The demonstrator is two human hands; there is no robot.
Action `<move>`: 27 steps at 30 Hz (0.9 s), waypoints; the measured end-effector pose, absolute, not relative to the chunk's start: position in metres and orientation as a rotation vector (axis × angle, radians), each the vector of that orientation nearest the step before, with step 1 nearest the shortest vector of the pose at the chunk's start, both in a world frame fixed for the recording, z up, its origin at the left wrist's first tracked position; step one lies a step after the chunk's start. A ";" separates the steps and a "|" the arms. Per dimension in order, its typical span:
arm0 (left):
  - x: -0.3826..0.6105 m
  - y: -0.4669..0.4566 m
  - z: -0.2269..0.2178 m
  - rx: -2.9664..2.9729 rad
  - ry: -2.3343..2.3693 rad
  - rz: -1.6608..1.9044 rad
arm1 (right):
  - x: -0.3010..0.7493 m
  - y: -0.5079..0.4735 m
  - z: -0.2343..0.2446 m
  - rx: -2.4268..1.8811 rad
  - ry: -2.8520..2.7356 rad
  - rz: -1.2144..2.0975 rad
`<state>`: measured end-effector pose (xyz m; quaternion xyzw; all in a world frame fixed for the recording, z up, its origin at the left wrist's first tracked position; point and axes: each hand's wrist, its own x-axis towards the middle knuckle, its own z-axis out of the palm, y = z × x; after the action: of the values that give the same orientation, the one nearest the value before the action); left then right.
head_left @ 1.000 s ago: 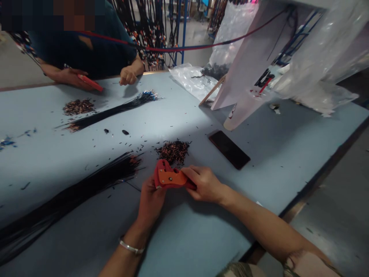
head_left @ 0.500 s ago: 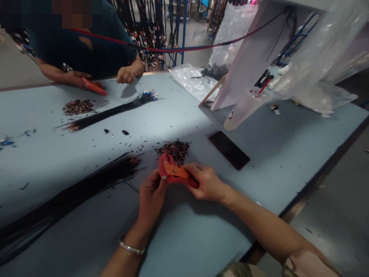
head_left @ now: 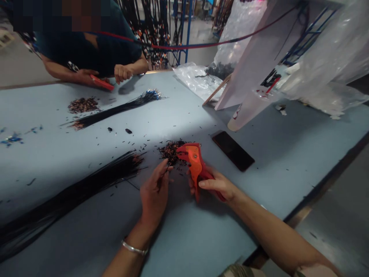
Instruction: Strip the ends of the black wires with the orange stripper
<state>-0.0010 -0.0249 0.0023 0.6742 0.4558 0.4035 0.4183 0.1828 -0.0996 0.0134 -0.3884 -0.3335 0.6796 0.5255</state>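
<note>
My right hand (head_left: 217,184) is wrapped round the handles of a red and orange wire stripper (head_left: 195,159), its jaws pointing left over a pile of cut wire insulation bits (head_left: 170,152). Left of the tool, my left hand (head_left: 155,188) has its fingers pinched together, apart from the stripper. Something thin and dark shows at those fingertips, too small to make out. A thick bundle of black wires (head_left: 86,186) lies to the left, its bare copper-coloured ends close to my left hand.
Across the table (head_left: 184,111), a co-worker's hand (head_left: 86,77) holds another red tool. Near it lie a second wire bundle (head_left: 115,109) and a scrap pile (head_left: 83,104). A phone (head_left: 233,151) and a tilted-looking cup (head_left: 249,109) are at right, before plastic bags (head_left: 317,77).
The wire stripper has swung upright in my right hand, its jaws now away from my left hand. My left hand has come off the tool's head. The view has shifted slightly.
</note>
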 end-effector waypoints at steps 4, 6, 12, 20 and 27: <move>-0.002 -0.026 0.004 1.780 1.160 1.034 | 0.184 -0.104 0.014 -0.876 -0.792 1.667; -0.003 -0.025 0.004 1.812 1.208 1.027 | 0.185 -0.105 0.013 -0.852 -0.787 1.707; -0.005 -0.021 0.001 1.801 1.235 1.017 | 0.185 -0.107 0.008 -0.813 -0.750 1.777; -0.006 -0.021 -0.001 1.830 1.173 1.089 | 0.185 -0.109 0.013 -0.819 -0.731 1.814; -0.005 -0.021 0.003 1.858 1.151 1.132 | 0.186 -0.112 0.012 -0.809 -0.760 1.850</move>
<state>-0.0053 -0.0208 0.0025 0.7116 0.4407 0.4337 0.3337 0.1858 -0.1119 0.0119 -0.3305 -0.3103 0.7559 0.4723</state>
